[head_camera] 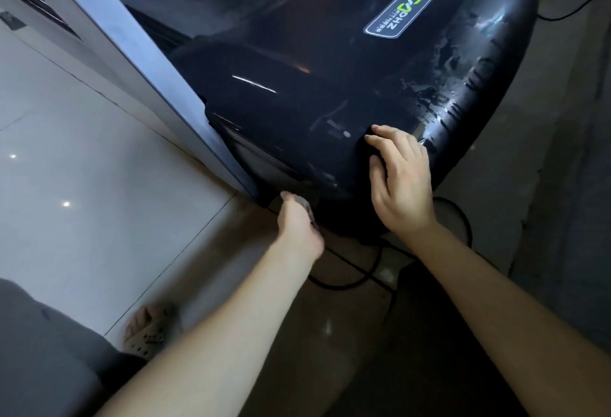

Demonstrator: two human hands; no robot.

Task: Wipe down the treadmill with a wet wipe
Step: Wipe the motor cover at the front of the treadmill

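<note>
**Hands, 2, bare.**
- Left hand [299, 221]: fingers curled round a crumpled grey wet wipe [306, 208]. It is pressed low against the bottom front lip of the treadmill [281, 102], just beside the foot of the grey upright [132, 63].
- Right hand [400, 178]: flat, fingers straight and slightly spread, holding nothing. It rests on the sloping front of the glossy black cover, apparently as a brace.

**Treadmill, 1.** Black motor cover with a logo badge [396, 15] toward the far end. Wet streaks [463, 86] show along the right-hand curve. The middle and left of the cover look dry, so I'd judge the job partly done.

**Power cable [347, 279], 1.** It loops on the floor [82, 152] directly under both forearms.

**Foot [148, 330], 1.** It is in an open sandal on the pale tiles, near the left arm.

**Hazards, as I'd reckon them from here:**
1. The bracing palm sits next to wet gloss, and leaning harder could send it sliding off the slope.
2. The wipe works right at the lip, where squeezed-out moisture could run under the cover toward whatever sits inside.
3. The wipe already looks grey, so further passes may smear grime rather than lift it.
4. The cable lies close to the left wrist, and a sweep along the lip could snag or tug it.
5. Drips on smooth tile beside a sandalled foot invite a slip on rising.
</note>
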